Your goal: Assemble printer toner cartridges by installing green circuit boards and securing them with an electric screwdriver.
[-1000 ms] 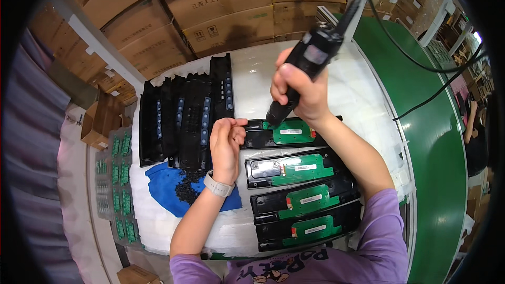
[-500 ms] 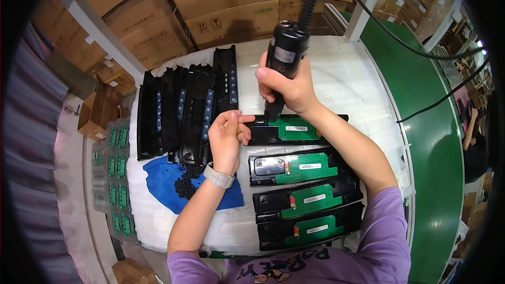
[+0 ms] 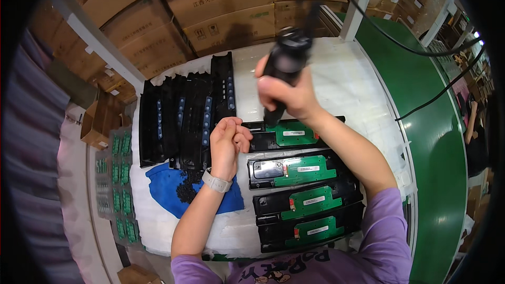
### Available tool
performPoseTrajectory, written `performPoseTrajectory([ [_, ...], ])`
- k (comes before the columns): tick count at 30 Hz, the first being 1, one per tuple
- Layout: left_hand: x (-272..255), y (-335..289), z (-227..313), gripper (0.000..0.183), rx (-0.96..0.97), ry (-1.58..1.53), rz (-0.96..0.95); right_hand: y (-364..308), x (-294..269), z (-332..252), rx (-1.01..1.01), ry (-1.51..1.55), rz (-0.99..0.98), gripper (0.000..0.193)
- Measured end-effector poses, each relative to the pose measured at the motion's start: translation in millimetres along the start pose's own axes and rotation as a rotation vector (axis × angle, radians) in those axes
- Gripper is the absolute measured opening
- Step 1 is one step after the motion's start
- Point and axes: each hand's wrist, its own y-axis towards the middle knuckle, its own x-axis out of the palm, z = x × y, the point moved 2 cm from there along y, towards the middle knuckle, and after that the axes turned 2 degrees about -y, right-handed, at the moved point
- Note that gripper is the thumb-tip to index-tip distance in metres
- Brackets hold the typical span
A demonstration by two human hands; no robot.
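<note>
My right hand (image 3: pixel 288 94) grips a black corded electric screwdriver (image 3: pixel 286 60), blurred by motion. Its tip points down at the left part of a green circuit board (image 3: pixel 292 134), which lies in a long black plastic housing (image 3: pixel 260 142). Beside that housing's left end is my left hand (image 3: pixel 229 138), its fingers curled in; whatever they may hold is hidden. Below the left hand, a heap of small black screws (image 3: pixel 188 188) lies on a blue cloth (image 3: pixel 163 189).
Several black housings with green boards (image 3: pixel 310 201) lie in a column nearer me. More black housings with blue buttons (image 3: pixel 208 121) stand at the left. Clear trays of boards (image 3: pixel 121 200) are left of the table. Cartons (image 3: pixel 226 26) are stacked behind; a green conveyor (image 3: pixel 436 179) runs at right.
My left hand's outstretched finger has curled in. The screwdriver and right hand have shifted slightly, staying over the same board. The whole view has tilted a little.
</note>
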Motion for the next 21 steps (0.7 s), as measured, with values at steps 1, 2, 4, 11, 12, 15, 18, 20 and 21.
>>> performPoseTrajectory([
  [1,-1,-2,3,0.015,0.000,0.000,0.003,-2,-6,-4,-0.009,0.079,-0.008,0.020],
  [2,3,-2,6,0.013,-0.021,0.044,-0.062,-5,-14,-12,-0.015,0.113,0.034,0.018],
  [4,14,-6,10,0.012,-0.049,0.086,-0.135,-16,-26,-30,-0.088,0.261,0.100,0.019],
  [11,55,-28,1,0.014,-0.086,0.178,-0.238,-43,-40,-65,-0.235,0.399,0.130,0.022],
  [12,56,-29,0,0.014,-0.141,0.155,-0.240,-45,-38,-66,-0.242,0.416,0.154,0.022],
  [15,57,-31,-3,0.016,-0.191,0.143,-0.248,-49,-33,-65,-0.252,0.373,0.167,0.025],
  [18,53,-32,-6,0.016,-0.175,0.152,-0.246,-51,-30,-60,-0.255,0.316,0.133,0.028],
  [20,54,-33,-6,0.015,-0.165,0.150,-0.244,-52,-28,-59,-0.246,0.310,0.146,0.028],
  [21,54,-34,-6,0.013,-0.163,0.156,-0.247,-53,-28,-58,-0.245,0.310,0.145,0.028],
])
